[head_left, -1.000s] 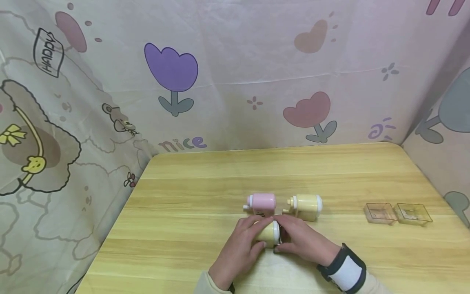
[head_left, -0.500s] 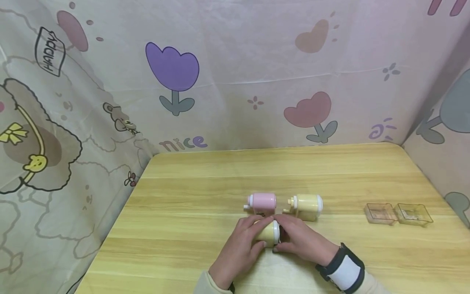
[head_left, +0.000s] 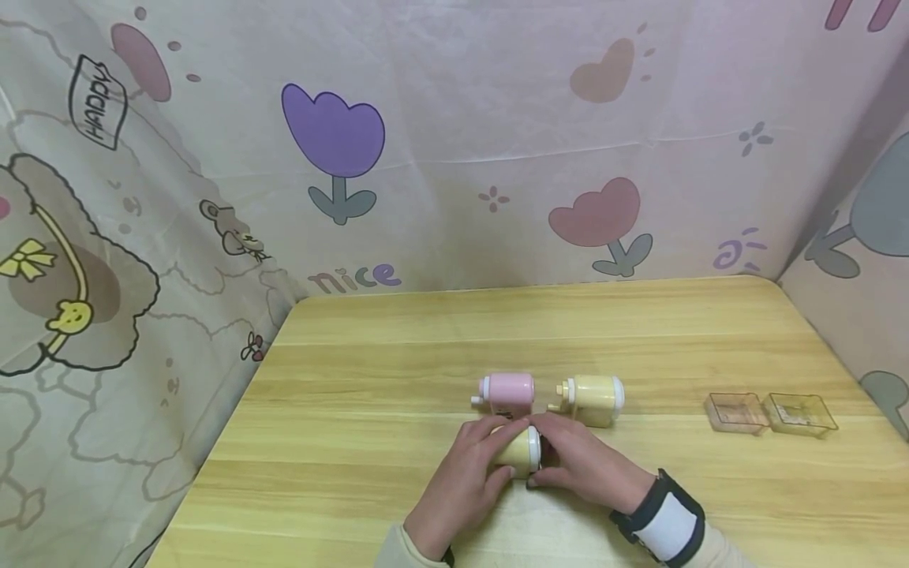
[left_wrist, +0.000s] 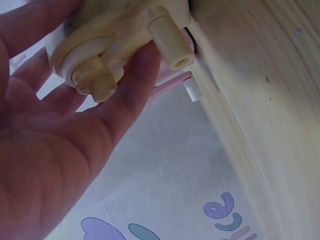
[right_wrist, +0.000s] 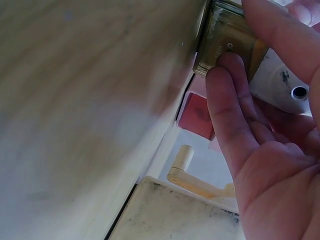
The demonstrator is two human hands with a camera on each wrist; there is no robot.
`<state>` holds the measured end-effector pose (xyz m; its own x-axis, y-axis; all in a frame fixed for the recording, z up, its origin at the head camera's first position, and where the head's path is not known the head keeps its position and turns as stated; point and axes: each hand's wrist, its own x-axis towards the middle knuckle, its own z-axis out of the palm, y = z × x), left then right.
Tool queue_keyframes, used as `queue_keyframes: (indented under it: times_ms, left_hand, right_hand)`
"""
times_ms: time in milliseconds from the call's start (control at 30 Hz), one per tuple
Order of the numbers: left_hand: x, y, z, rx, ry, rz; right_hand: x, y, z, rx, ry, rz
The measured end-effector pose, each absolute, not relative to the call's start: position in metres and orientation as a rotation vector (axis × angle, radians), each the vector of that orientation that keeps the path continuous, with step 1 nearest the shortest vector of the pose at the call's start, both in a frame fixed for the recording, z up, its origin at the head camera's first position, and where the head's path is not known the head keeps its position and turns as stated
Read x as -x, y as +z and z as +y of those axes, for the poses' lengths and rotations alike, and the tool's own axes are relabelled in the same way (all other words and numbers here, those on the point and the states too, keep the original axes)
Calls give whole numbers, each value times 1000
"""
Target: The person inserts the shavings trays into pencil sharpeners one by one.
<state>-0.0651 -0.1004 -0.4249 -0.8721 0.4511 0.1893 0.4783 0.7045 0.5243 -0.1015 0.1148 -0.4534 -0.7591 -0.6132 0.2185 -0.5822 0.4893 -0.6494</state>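
Observation:
A yellow hand-crank pencil sharpener stands near the table's front, crank end to the left. My left hand grips its body, fingers over the far side and thumb on the near side. Its crank handle and pencil holder show in the left wrist view. At the sharpener's other end, my right hand holds a see-through shavings drawer with fingertips against its face. The drawer sits at the base, below the white end cap; how deep it lies inside is hidden.
Behind my hands stand a pink sharpener and a second yellow sharpener, cranks to the left. Two see-through drawers, one pinkish and one yellowish, lie at the right. A printed cloth hangs behind the wooden table.
Both hands keep nearly the same place on the yellow sharpener. My right hand and wrist have shifted very slightly left, toward it, and less of the dark part under the right thumb shows.

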Motion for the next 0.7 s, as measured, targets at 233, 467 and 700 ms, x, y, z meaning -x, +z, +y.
queue_keyframes:
  times_ms: [233, 467, 700]
  left_hand:
    - [65, -426, -100, 783, -894, -2849]
    - [65, -426, -101, 780, -894, -2848]
    - [65, -427, -101, 782, -901, -2842]
  right_hand:
    - [102, -454, 114, 1075, -1158, 2675]
    - [101, -453, 113, 1070, -1141, 2686]
    - [101, -453, 114, 1074, -1142, 2698]
